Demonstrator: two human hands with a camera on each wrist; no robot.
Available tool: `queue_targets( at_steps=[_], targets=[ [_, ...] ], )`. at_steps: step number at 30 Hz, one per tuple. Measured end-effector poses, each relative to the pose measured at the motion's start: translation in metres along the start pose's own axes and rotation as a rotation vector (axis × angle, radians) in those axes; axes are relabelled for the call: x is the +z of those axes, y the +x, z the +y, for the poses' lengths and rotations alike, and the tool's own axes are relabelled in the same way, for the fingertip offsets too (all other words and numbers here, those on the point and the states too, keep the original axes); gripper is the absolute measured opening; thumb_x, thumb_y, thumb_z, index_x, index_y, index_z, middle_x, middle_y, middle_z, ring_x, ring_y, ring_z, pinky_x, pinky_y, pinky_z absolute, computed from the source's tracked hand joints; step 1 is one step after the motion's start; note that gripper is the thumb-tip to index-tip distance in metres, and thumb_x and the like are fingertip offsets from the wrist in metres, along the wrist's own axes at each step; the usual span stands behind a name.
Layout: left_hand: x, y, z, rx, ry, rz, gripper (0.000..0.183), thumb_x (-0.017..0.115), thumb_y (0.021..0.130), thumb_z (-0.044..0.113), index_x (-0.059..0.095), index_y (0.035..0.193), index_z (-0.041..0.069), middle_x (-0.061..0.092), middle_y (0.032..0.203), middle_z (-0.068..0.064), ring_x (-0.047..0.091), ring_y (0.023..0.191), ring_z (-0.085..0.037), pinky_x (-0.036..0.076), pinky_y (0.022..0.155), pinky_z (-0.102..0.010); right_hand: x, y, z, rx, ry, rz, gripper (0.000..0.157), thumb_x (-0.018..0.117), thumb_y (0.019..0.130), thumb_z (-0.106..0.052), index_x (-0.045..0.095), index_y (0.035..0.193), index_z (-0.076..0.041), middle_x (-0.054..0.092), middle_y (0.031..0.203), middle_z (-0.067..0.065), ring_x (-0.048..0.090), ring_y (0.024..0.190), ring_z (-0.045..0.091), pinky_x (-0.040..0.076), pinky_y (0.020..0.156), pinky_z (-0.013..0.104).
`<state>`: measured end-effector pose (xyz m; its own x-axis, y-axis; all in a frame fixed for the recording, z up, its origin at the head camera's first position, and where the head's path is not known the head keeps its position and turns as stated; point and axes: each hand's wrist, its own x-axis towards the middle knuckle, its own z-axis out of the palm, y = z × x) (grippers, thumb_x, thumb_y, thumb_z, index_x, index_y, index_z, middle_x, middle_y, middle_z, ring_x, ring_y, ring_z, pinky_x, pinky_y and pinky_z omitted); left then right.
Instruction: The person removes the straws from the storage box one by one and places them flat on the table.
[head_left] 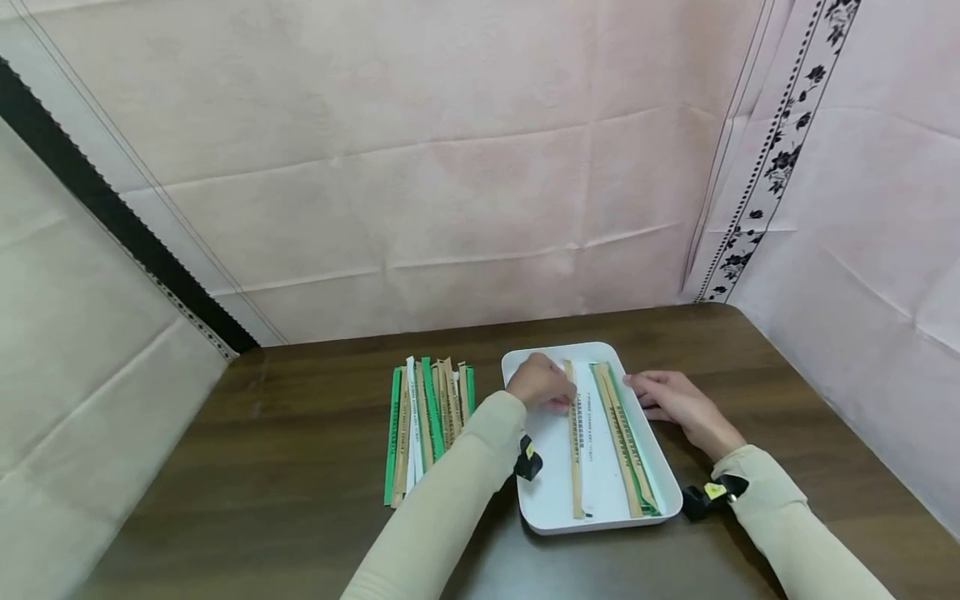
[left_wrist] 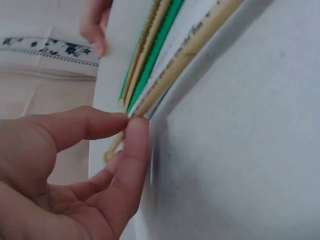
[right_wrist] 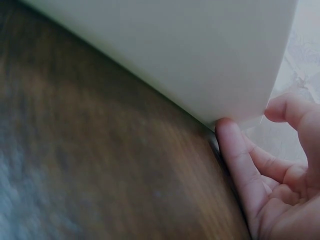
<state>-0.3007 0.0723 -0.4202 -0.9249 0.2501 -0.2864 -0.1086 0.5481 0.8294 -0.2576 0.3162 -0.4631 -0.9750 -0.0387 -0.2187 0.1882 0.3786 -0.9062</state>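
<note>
In the head view a white tray [head_left: 543,475] lies on the table, holding several long, narrow chopstick packets in tan, green and white sleeves. My left hand [head_left: 542,383] reaches over its far left part and pinches a tan chopstick packet [head_left: 576,467] between thumb and fingertips, as the left wrist view shows. Right of that packet lies a white packet [head_left: 596,467], then a tan and green group [head_left: 622,450]. At the tray's right side my right hand [head_left: 684,406] holds the edge, thumb at the rim and a finger [right_wrist: 237,155] against the outer wall low down.
Left of the tray, a row of several more green, tan and white packets [head_left: 420,425] lies on the brown wooden table [head_left: 262,500], partly hidden by the left sleeve. Pale cloth [head_left: 450,167] hangs behind and along both sides of the table.
</note>
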Motion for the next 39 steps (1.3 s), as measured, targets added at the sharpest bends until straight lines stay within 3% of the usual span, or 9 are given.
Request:
queue_targets(
  at_steps=[7, 12, 21, 31, 39],
  targets=[
    [-0.024, -0.009, -0.005, -0.003, -0.324, -0.041, 0.022, 0.078, 0.097, 0.012, 0.071, 0.116, 0.005, 0.074, 0.097, -0.009, 0.072, 0.080, -0.017, 0.063, 0.080, -0.029, -0.002, -0.002, 0.001, -0.001, -0.005, 0.002, 0.065, 0.059, 0.108, -0.044, 0.053, 0.145, 0.009, 0.069, 0.123, 0.015, 0.067, 0.101, 0.016, 0.061, 0.087, 0.029],
    [-0.045, -0.014, -0.017, 0.031, -0.451, -0.076, 0.027, 0.076, 0.098, 0.011, 0.072, 0.123, 0.001, 0.076, 0.102, -0.010, 0.072, 0.085, -0.016, 0.064, 0.081, -0.029, 0.000, -0.003, 0.003, -0.005, -0.011, -0.004, 0.066, 0.059, 0.108, -0.045, 0.053, 0.144, 0.009, 0.070, 0.122, 0.015, 0.067, 0.101, 0.016, 0.062, 0.087, 0.030],
    [-0.097, -0.022, -0.040, 0.049, -0.532, -0.055, 0.028, 0.064, 0.105, 0.005, 0.069, 0.132, -0.001, 0.074, 0.109, -0.010, 0.072, 0.089, -0.013, 0.062, 0.085, -0.027, -0.001, -0.002, 0.003, 0.003, -0.020, 0.003, 0.069, 0.059, 0.108, -0.046, 0.051, 0.147, 0.010, 0.070, 0.123, 0.015, 0.068, 0.102, 0.017, 0.062, 0.088, 0.030],
    [-0.158, -0.036, -0.092, 0.024, -0.583, 0.068, 0.037, 0.061, 0.107, 0.008, 0.059, 0.143, -0.003, 0.068, 0.100, -0.006, 0.066, 0.083, -0.010, 0.059, 0.072, -0.020, 0.002, -0.003, 0.001, -0.005, -0.023, 0.006, 0.070, 0.060, 0.107, -0.046, 0.050, 0.147, 0.010, 0.070, 0.122, 0.015, 0.068, 0.101, 0.017, 0.062, 0.088, 0.030],
    [-0.187, -0.049, -0.136, 0.015, -0.541, 0.195, 0.035, 0.063, 0.107, 0.010, 0.061, 0.138, -0.007, 0.070, 0.096, -0.005, 0.066, 0.079, -0.008, 0.059, 0.073, -0.018, -0.001, -0.002, 0.002, -0.002, -0.035, -0.001, 0.071, 0.060, 0.107, -0.047, 0.050, 0.147, 0.011, 0.071, 0.121, 0.014, 0.068, 0.100, 0.016, 0.062, 0.087, 0.030]
  ],
)
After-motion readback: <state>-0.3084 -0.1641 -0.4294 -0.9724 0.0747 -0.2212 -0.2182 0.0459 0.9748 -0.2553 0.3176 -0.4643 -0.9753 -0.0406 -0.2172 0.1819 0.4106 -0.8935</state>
